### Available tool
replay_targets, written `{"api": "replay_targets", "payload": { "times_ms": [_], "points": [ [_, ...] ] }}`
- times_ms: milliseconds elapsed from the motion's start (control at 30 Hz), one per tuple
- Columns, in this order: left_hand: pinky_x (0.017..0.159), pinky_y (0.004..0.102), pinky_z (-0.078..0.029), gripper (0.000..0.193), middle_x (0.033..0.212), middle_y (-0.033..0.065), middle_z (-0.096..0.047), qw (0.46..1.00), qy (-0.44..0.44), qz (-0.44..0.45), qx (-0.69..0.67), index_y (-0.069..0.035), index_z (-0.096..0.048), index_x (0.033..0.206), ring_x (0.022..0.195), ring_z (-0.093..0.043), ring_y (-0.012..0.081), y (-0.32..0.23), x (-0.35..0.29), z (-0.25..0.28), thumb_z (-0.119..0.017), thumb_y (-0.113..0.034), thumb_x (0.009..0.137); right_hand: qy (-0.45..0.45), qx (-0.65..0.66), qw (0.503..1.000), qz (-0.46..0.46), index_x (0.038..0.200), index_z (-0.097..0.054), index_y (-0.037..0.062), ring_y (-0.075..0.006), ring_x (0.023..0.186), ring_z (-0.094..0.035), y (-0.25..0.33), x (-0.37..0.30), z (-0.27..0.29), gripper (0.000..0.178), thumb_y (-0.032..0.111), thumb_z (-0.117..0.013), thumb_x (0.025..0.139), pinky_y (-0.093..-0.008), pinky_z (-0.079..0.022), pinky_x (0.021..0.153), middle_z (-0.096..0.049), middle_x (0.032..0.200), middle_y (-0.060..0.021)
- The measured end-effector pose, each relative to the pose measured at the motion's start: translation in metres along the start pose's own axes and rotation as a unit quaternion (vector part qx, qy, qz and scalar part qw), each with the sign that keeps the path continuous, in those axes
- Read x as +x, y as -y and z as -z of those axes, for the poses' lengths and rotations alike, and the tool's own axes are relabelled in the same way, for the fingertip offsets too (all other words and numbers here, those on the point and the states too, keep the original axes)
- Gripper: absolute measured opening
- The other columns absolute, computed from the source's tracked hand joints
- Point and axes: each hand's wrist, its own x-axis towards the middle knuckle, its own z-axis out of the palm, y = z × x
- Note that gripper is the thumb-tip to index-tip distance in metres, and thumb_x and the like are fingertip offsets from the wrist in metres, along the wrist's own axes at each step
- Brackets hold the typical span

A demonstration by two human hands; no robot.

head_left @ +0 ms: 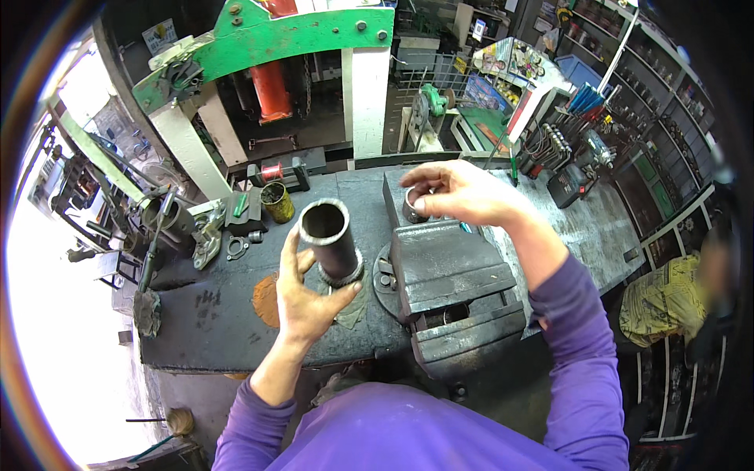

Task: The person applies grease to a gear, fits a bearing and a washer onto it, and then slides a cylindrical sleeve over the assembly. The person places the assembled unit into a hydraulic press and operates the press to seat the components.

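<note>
My left hand (297, 308) is wrapped round the side and base of a dark metal tube (336, 250) with a rough, pale rim. Upright and slightly tilted, the tube shows its hollow top. Behind the bench vise (448, 267), my right hand (467, 192) curls over a small metal cylinder (411, 207), the thumb against its near side. My fingers hide part of this cylinder. Below the tube lies a greenish cloth (355, 308), and an orange-brown round patch (266, 301) is to its left.
A green and white press frame (275, 39) stands behind the dark workbench (204, 334). On the left are a yellow can (276, 202), a metal bracket (206, 239) and a flange (237, 248). Hand tools (550, 141) crowd the back right. At the far right is a person's yellow patterned garment (662, 302).
</note>
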Motion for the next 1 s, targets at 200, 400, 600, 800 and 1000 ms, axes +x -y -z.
{"api": "replay_targets", "payload": {
  "times_ms": [200, 400, 600, 800, 1000],
  "points": [
    [0.112, 0.0421, -0.051, 0.123, 0.132, 0.022, -0.072, 0.995, 0.083, -0.045, 0.018, -0.002, -0.026, 0.165, 0.128, -0.068, 0.0304, -0.002, 0.076, -0.049, -0.098, -0.012, 0.065, -0.123, -0.102, 0.977, 0.139, 0.143, -0.059, 0.0028, -0.021, 0.107, -0.066, 0.062, 0.001, -0.034, 0.081, 0.03, -0.095, 0.076, -0.0356, -0.053, 0.096, -0.072, 0.126, -0.014],
    [0.115, 0.0421, -0.047, 0.123, 0.133, 0.0208, -0.073, 0.988, 0.14, -0.051, -0.031, -0.003, -0.028, 0.165, 0.13, -0.067, 0.028, 0.014, 0.122, -0.109, -0.099, -0.017, 0.065, -0.268, -0.001, 0.956, 0.123, 0.12, -0.072, 0.0027, -0.018, 0.098, -0.072, 0.042, 0.008, -0.006, 0.046, 0.019, -0.091, 0.081, -0.0357, -0.058, 0.092, -0.078, 0.109, -0.0104],
    [0.118, 0.0419, -0.044, 0.126, 0.134, 0.0213, -0.071, 0.984, 0.172, -0.023, -0.05, 0.002, -0.025, 0.165, 0.128, -0.066, 0.026, 0.069, 0.152, -0.149, -0.101, -0.018, 0.067, -0.424, -0.035, 0.893, 0.148, 0.124, -0.068, -0.0013, -0.0155, 0.1, -0.073, 0.035, -0.071, 0.043, 0.046, 0.014, -0.091, 0.086, -0.0326, -0.061, 0.092, -0.077, 0.113, -0.0098],
    [0.117, 0.0415, -0.044, 0.123, 0.134, 0.0197, -0.072, 0.98, 0.192, -0.01, -0.061, -0.003, -0.029, 0.166, 0.126, -0.067, 0.0252, 0.109, 0.154, -0.168, -0.101, -0.014, 0.067, -0.544, -0.032, 0.837, 0.041, 0.135, -0.061, -0.0055, -0.0225, 0.114, -0.07, -0.008, -0.14, 0.005, 0.065, 0.018, -0.093, 0.084, -0.0372, -0.057, 0.1, -0.072, 0.123, -0.0154],
    [0.119, 0.0412, -0.042, 0.123, 0.134, 0.0182, -0.072, 0.979, 0.204, -0.025, -0.009, -0.004, -0.027, 0.167, 0.126, -0.067, 0.0244, 0.124, 0.15, -0.172, -0.099, -0.012, 0.068, -0.601, 0.042, 0.798, 0.014, 0.141, -0.056, -0.0081, -0.0266, 0.123, -0.068, -0.038, -0.168, -0.038, 0.075, 0.019, -0.095, 0.082, -0.0398, -0.055, 0.107, -0.069, 0.132, -0.0214]
  ]
}}
